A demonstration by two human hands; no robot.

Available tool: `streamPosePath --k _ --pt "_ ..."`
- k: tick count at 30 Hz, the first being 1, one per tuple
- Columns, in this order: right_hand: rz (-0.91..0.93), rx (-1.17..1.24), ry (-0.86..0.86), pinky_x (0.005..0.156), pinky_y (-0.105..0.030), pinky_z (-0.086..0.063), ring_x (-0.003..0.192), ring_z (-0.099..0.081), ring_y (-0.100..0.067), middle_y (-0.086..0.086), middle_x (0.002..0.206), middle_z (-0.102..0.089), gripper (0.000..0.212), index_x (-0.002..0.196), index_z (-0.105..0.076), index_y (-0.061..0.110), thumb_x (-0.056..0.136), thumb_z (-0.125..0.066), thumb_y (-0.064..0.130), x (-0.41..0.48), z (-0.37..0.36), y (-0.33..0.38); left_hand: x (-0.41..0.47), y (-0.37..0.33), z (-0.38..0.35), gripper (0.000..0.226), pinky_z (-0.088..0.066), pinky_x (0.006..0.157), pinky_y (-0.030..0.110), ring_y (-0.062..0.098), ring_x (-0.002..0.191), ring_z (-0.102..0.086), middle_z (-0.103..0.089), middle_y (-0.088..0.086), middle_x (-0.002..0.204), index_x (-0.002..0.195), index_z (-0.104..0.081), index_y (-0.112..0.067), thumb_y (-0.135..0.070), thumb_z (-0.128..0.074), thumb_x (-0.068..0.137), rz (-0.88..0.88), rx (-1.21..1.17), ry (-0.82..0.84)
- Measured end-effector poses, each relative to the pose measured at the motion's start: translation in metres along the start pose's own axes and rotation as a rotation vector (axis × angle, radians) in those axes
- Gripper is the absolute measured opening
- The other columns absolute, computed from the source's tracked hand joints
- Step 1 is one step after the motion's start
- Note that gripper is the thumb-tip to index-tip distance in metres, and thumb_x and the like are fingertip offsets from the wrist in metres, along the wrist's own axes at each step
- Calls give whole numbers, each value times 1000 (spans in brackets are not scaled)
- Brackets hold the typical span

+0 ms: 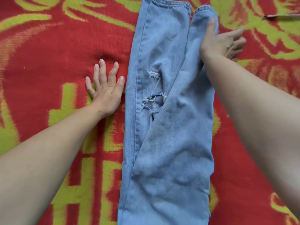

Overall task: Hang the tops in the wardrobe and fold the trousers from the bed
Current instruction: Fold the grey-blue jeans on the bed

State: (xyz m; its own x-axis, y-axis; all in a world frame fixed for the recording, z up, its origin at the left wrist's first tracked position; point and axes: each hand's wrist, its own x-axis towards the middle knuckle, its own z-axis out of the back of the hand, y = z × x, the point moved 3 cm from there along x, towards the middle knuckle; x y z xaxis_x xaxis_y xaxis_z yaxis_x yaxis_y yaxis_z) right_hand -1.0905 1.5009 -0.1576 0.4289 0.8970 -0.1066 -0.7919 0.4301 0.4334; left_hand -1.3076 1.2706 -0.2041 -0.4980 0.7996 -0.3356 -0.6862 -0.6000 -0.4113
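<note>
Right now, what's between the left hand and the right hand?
Head view: only the jeans, ripped leg showing. The left hand lies flat on the blanket beside them; the right hand pinches their right edge.

Trousers [170, 143] of pale blue denim cloth, matt and faded, fine twill weave, stitched seams along the edges, frayed white threads at the torn patches, blanket [48, 54] beneath of thick fuzzy cloth, matt, with a short woolly pile
</note>
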Motion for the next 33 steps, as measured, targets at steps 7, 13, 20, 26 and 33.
streamPosePath --k 7,13,20,26,33 --pt "-49 450 484 78 -30 -59 89 -70 -13 2 101 -73 44 100 -74 16 71 -80 49 17 25 -23 1 -11 12 53 4 119 47 17 150 -8 -18 2 162 144 -42 -36 -60 -25 99 121 -159 -100" --pt "-153 398 655 51 -21 -49 67 -63 -7 4 84 -65 22 103 -65 17 87 -70 32 10 37 -30 -30 -78 35 43 -42 81 33 21 88 -56 -59 1 92 86 -59 -19 -60 -49 90 14 -438 -436" --pt "-108 904 628 55 -28 -45 70 -55 -22 -9 82 -56 37 88 -60 11 55 -67 27 3 56 -8 -48 -138 -6 12 -47 66 29 9 63 -54 -59 -8 66 84 -69 -22 -30 -77 80 -76 -621 154" --pt "-55 1232 864 71 -39 -41 79 -42 -29 -9 80 -38 34 87 -41 8 70 -58 32 15 75 16 -43 -151 8 34 -53 83 35 27 95 -62 -67 15 109 109 -71 -9 -22 -61 80 226 -1473 615" --pt "70 1081 917 84 -42 -60 97 -71 -29 -20 110 -72 34 122 -61 -7 97 -56 16 -12 84 51 -12 -156 40 43 -57 87 37 26 94 -70 -73 12 100 114 -66 -9 -43 -44 100 286 -1513 781"
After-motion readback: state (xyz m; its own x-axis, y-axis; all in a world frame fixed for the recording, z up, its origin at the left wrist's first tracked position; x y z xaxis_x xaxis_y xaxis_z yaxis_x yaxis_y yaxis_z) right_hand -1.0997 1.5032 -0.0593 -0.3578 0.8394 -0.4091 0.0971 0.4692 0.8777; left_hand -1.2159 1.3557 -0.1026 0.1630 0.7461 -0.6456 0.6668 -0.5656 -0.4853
